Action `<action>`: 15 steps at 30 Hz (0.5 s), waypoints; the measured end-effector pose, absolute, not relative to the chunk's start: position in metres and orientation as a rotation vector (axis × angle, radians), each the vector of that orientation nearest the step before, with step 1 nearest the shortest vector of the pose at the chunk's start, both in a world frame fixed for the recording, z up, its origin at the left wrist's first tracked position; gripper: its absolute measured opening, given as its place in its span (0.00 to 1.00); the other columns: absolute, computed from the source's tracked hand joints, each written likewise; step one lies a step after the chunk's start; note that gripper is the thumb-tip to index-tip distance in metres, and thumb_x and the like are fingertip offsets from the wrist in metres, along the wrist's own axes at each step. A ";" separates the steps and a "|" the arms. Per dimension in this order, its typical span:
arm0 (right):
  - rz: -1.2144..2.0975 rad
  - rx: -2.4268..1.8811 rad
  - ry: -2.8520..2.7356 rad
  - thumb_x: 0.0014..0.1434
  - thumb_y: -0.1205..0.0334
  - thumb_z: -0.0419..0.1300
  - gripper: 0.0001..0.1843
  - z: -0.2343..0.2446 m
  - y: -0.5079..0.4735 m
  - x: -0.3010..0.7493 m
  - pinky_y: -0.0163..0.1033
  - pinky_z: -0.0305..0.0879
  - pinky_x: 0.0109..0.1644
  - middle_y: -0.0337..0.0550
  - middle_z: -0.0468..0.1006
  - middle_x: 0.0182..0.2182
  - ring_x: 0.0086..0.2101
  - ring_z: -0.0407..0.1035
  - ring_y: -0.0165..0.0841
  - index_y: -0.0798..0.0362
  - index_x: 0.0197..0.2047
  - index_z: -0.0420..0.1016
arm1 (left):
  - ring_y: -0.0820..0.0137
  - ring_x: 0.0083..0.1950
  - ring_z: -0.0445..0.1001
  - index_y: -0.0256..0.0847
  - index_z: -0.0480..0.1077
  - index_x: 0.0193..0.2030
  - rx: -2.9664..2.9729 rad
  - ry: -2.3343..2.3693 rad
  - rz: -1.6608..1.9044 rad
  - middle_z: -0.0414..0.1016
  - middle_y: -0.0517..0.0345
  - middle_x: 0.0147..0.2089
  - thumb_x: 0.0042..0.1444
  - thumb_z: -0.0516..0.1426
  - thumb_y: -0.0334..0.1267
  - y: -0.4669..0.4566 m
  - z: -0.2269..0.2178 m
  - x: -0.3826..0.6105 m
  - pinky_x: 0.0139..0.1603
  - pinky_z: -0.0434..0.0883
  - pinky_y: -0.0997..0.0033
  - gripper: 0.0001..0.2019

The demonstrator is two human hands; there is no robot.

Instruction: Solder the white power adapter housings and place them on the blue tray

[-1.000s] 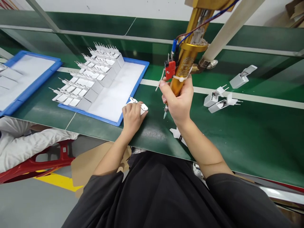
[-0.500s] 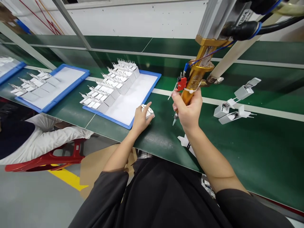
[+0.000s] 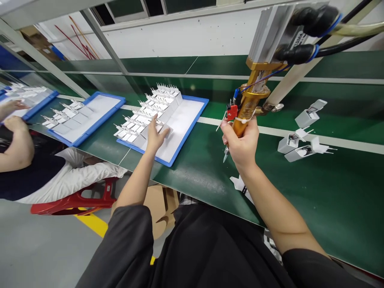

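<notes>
A white plastic housing (image 3: pixel 170 132) is between the thumb and fingers of my left hand (image 3: pixel 156 138), over the blue-rimmed tray (image 3: pixel 187 134). Beside it in that tray stand rows of white housings (image 3: pixel 141 122) with thin prongs pointing up. My right hand (image 3: pixel 244 144) is wrapped round a gold glue-dispenser handpiece (image 3: pixel 248 102). A red switch (image 3: pixel 232 112) sits on its side, and its pale pointed nozzle (image 3: pixel 225 156) points down above the green bench. Below my right wrist lies a white part with a black marking (image 3: pixel 239 184), partly hidden by my forearm.
Several white housings with loose pronged parts (image 3: pixel 306 150) lie on the green bench (image 3: pixel 327 192) to the right. Another blue-rimmed tray (image 3: pixel 112 105) stands to the left. Beyond it a co-worker's hands (image 3: pixel 15 116) are at a further tray. Hoses (image 3: pixel 354 38) run from the dispenser.
My left hand has carried the white housing from the bench left to the tray. My right hand keeps its grip on the dispenser. The view has shifted, bringing a co-worker's hands into sight.
</notes>
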State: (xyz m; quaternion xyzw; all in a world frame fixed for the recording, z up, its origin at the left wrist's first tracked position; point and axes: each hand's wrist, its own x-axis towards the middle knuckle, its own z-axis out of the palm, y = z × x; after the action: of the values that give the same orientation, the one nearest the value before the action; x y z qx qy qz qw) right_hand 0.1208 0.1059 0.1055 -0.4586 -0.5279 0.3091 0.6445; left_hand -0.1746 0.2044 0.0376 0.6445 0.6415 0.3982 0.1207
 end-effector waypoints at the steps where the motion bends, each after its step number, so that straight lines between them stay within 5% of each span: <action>1: 0.700 -1.064 -1.212 0.58 0.48 0.58 0.18 0.106 0.106 0.121 0.39 0.62 0.28 0.41 0.70 0.34 0.24 0.60 0.25 0.47 0.44 0.58 | 0.54 0.59 0.65 0.40 0.54 0.69 1.974 1.959 1.058 0.65 0.41 0.59 0.50 0.63 0.44 0.211 0.037 -0.177 0.62 0.61 0.50 0.41; 5: 0.684 -1.078 -1.210 0.58 0.46 0.57 0.18 0.106 0.106 0.121 0.39 0.62 0.28 0.40 0.69 0.33 0.23 0.60 0.26 0.48 0.43 0.57 | 0.51 0.57 0.65 0.36 0.51 0.71 2.104 2.164 0.778 0.65 0.38 0.54 0.51 0.61 0.38 0.229 0.034 -0.179 0.61 0.61 0.47 0.41; 15: 0.721 -1.031 -1.162 0.57 0.49 0.59 0.16 0.106 0.109 0.123 0.38 0.61 0.27 0.37 0.69 0.29 0.22 0.59 0.25 0.49 0.41 0.60 | 0.37 0.70 0.47 0.43 0.44 0.73 2.193 2.487 0.698 0.42 0.33 0.72 0.47 0.64 0.40 0.222 0.036 -0.182 0.65 0.49 0.37 0.49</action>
State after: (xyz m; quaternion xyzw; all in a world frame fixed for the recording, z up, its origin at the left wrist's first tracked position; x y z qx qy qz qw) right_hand 0.1231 0.1093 0.1061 -0.4548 -0.5124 0.3179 0.6554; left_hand -0.1821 0.2225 0.0359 0.6423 0.7284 0.2044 -0.1231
